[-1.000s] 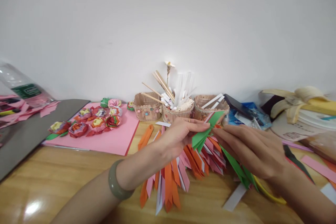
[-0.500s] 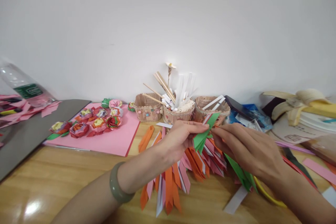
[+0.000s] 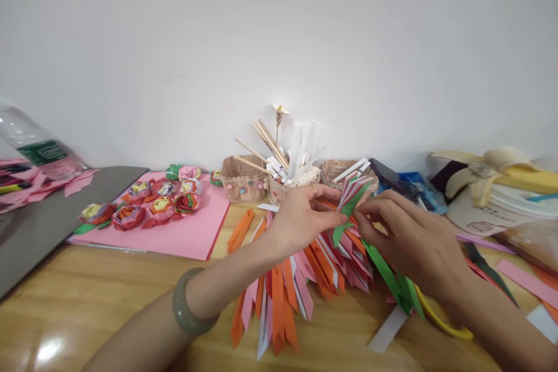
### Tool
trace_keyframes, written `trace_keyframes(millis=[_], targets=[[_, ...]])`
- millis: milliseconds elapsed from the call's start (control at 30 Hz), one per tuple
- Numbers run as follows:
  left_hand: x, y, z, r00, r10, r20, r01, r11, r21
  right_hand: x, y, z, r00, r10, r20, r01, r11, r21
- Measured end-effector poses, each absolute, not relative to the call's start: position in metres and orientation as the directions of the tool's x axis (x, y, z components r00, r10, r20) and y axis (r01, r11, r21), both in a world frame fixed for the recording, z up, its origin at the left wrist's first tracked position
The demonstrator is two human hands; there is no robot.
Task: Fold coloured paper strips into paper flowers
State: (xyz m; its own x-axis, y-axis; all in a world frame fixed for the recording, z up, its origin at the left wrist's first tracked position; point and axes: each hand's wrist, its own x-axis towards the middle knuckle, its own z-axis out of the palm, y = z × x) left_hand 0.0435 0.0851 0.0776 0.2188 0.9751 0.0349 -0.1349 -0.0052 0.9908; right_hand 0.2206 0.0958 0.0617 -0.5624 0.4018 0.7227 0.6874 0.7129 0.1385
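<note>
Between my two hands is a bundle of folded paper strips (image 3: pixel 351 190), green outside with pink and white layers fanned at the top. My left hand (image 3: pixel 305 215) pinches it from the left, thumb in front. From the right, the fingertips of my right hand (image 3: pixel 401 226) are pressed together at the bundle's edge; the fingers partly hide what they grip. Below lie many folded orange, pink and white paper strips (image 3: pixel 279 308), spread in a fan on the wooden table. Green folded strips (image 3: pixel 394 276) hang or lie beneath my right hand.
Several folded paper flowers (image 3: pixel 159 206) rest on pink paper (image 3: pixel 209 238) at left. Small decorated baskets (image 3: pixel 244 183) with sticks stand by the wall. A plastic bottle (image 3: pixel 41 148) leans far left. Banana peel (image 3: pixel 483 183) and white plates (image 3: pixel 518 206) lie at right, near yellow-handled scissors (image 3: pixel 444 322).
The paper bundle has been turned, so its layered pink and white edges now face up. My left thumb has come across its front. The view has shifted slightly.
</note>
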Motion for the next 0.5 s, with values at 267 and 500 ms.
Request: trace_keyframes(millis=[267,500], targets=[[0.039,0.082,0.074,0.13,0.779,0.614,0.164,-0.627,0.761,0.212,0.087,0.089,-0.515,0.683,0.517,0.472,0.73,-0.494],[0.034,0.088,0.078,0.038,0.983,0.178,-0.016,-0.178,0.984,0.214,0.091,0.081,-0.465,0.537,0.704,0.585,0.783,-0.211]])
